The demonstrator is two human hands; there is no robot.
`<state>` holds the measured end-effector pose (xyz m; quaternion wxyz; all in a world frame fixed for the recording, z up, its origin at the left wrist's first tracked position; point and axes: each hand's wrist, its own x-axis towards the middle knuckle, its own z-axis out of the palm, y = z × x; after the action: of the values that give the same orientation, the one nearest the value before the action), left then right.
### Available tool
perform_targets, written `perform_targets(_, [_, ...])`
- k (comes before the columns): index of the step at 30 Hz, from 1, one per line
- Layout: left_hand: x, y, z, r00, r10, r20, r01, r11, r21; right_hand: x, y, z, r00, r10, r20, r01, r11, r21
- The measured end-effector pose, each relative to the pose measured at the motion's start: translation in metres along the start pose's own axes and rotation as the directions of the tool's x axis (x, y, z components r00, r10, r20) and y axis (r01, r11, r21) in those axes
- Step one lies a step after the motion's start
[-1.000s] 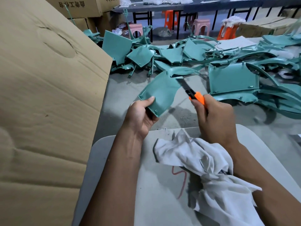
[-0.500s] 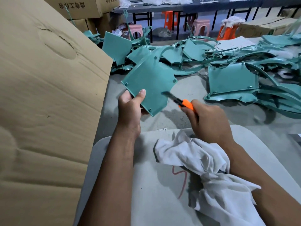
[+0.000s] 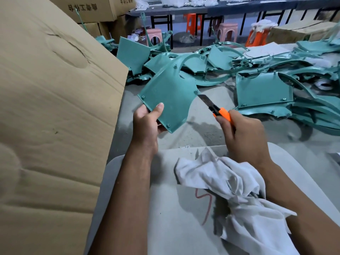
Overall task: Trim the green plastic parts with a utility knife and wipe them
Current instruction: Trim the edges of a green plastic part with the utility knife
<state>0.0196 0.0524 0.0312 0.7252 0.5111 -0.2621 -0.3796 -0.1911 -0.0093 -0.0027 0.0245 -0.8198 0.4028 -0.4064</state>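
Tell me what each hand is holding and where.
Left hand grips flat green plastic panel at its lower corner; right hand grips orange utility knife by its handle.

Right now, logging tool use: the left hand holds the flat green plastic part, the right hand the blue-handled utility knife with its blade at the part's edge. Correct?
One slip: the utility knife handle is orange, not blue, per the head view. Left hand holds the flat green plastic part; right hand holds the knife.

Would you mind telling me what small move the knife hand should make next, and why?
Probably draw the blade along the part's right edge: its tip sits at that edge's corner, the left hand holds the part raised, and the right hand grips the knife.
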Motion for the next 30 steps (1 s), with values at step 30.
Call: perform_targets(30, [0.004,-0.018,0.006,0.657,-0.533,0.532,0.72,0.653,-0.234,-0.002,-0.011,0.009,0.983,0.075,-0.168,-0.031,0.968,0.25])
